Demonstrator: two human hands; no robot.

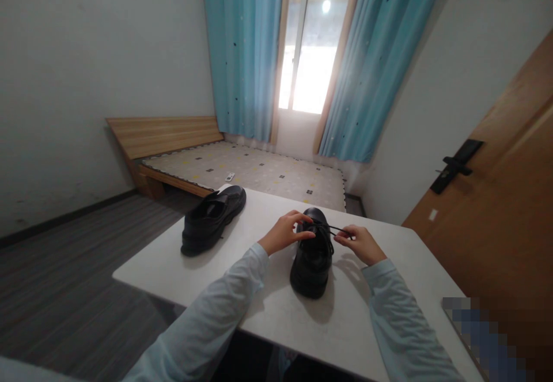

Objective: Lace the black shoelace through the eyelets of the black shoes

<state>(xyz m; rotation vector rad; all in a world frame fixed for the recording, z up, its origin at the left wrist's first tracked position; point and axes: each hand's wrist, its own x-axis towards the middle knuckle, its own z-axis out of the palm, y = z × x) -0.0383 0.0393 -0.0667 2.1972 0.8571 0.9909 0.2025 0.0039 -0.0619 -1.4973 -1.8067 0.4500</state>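
A black lace-up shoe [310, 275] rests upright on the white table in front of me, its heel towards me. My left hand [288, 231] is at its left side, thumb and fingers apart, with the fingertips touching the lace area. On the other side, my right hand [359, 244] pinches a black shoelace [336, 229], drawn out to the right from the shoe. Loose lace loops hang over the shoe's right side. The second black shoe [211, 220] stands apart on the table's left part, nobody touching it.
The white table [164, 269] has its far edge by a bed [259, 166] with a patterned mattress. A small white object [230, 177] lies on the mattress. Blue curtains [246, 53] flank the window. A wooden door [488, 197] is at the right.
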